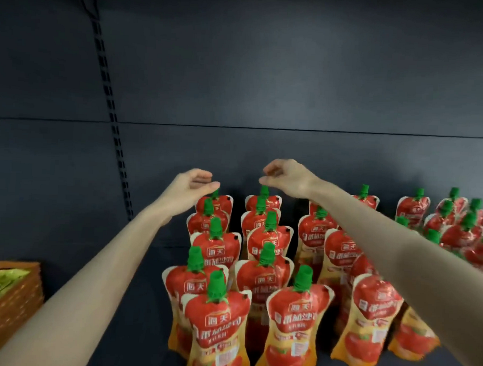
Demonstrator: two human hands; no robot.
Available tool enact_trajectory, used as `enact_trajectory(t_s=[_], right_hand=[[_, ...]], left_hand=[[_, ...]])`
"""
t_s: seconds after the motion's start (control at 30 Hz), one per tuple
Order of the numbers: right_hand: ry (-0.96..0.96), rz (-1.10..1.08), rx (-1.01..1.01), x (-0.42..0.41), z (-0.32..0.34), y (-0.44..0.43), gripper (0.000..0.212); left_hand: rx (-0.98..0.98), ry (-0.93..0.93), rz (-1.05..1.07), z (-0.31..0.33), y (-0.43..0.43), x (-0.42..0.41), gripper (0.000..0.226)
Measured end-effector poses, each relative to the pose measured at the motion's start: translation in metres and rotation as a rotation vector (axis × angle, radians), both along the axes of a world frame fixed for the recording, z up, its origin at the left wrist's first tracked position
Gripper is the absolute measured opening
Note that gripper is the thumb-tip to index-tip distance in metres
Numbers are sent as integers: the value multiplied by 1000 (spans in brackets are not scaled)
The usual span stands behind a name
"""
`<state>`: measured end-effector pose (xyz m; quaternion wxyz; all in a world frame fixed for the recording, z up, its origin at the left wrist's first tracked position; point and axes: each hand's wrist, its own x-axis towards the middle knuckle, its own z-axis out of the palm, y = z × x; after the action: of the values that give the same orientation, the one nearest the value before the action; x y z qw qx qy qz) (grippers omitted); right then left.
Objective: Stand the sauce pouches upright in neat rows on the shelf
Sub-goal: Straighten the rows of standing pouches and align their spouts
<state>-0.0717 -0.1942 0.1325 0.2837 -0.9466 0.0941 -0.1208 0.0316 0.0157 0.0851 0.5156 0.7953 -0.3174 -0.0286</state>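
Observation:
Several red sauce pouches with green caps stand upright in rows on the dark shelf (148, 261); the nearest pouch (217, 325) is at the front. My left hand (191, 187) hovers above the rearmost pouch of the left row (216, 202), fingers loosely extended and holding nothing. My right hand (286, 178) hangs just over the green cap of the rearmost pouch of the second row (264, 199), fingertips curled downward, not gripping it. My right forearm crosses over the rows further right and hides parts of them.
An orange basket (14, 300) with yellow-green packets sits at the left edge of the shelf. More pouches (460, 225) crowd the far right. A slotted upright rail (110, 116) runs down the dark back panel. Bare shelf lies between the basket and the pouches.

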Motion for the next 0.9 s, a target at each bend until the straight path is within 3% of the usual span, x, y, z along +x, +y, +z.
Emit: enact_trajectory(t_s=[0.2,0.33,0.53,0.9], right_hand=[[279,47,-25,33,-5,-14,44],[372,88,-54,48,-11,-20,35],[333,117,-38,62,-17,-27,16],[363,193,37,62,-16,-36,12]], left_hand=[[-66,133,-118,-26,-14,33,31],[-112,191,-190,-34,-21,42,21],[-91,111,-164,-38,-13,56,24],[-57,89,-149,-42,15,73,20]])
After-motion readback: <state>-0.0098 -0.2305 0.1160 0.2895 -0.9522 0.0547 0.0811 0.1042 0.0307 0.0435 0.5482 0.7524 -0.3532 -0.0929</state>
